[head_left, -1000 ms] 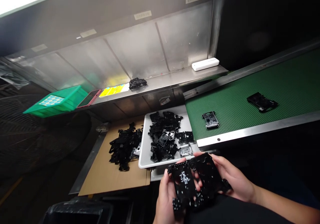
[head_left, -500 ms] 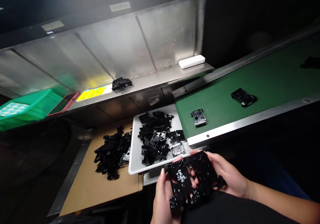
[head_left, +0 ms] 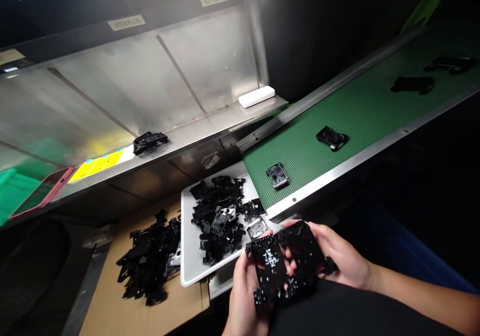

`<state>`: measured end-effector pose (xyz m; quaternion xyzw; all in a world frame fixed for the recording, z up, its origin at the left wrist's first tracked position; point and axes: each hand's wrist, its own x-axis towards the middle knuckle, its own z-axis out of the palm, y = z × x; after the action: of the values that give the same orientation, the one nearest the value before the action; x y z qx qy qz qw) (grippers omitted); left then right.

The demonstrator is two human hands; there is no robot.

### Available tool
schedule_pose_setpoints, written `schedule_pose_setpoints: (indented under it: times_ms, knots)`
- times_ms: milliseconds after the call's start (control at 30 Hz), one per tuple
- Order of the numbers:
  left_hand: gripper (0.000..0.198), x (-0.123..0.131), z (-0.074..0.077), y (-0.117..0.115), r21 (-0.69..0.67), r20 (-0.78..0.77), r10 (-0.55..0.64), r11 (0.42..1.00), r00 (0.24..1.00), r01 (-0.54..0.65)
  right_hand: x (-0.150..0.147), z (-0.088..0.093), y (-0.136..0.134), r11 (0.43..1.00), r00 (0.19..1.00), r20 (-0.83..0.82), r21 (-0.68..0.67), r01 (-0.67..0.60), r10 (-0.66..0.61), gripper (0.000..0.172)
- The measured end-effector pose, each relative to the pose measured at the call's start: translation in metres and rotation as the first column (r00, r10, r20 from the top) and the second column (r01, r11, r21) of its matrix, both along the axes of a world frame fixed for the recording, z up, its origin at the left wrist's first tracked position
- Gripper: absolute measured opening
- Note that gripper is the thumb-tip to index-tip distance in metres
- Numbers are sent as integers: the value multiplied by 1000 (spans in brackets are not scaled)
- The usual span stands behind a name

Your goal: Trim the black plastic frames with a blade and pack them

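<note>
black plastic frame lies across the left hand, which cups it from below with the fingers curled round its edge. a second frame sits just beside it, its edge touching the first, closely held along one side by the right hand. neither hand is empty or spread wide. tally as seen: four frames, including one nearest frame, lie well apart on the green belt. a single frame sits on the steel shelf. most parts remain heaped: one heap in the white tray just ahead of the hands, another heap on the cardboard sheet beside the tray.
</note>
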<state>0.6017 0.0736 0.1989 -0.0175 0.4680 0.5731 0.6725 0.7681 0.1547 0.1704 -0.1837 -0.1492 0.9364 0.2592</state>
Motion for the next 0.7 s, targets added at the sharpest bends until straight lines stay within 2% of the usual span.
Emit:
schedule_pose_setpoints:
  times_ms: [167, 333, 533, 700]
  knots:
    - [66, -11, 7, 1, 39, -4, -24, 999, 1000, 25, -12, 3, -3, 1000, 1000, 12, 12, 22, -23, 44]
    - [63, -37, 6, -4, 12, 68, -41, 999, 997, 40, -33, 12, -9, 999, 997, 68, 10, 34, -35, 44]
    - [60, -72, 4, -13, -33, 85, -66, 997, 994, 69, -60, 6, -17, 996, 997, 43, -58, 61, -59, 39]
    - [56, -92, 6, -20, -26, 93, -89, 995, 992, 92, -78, 7, -23, 998, 995, 77, 5, 59, -59, 42]
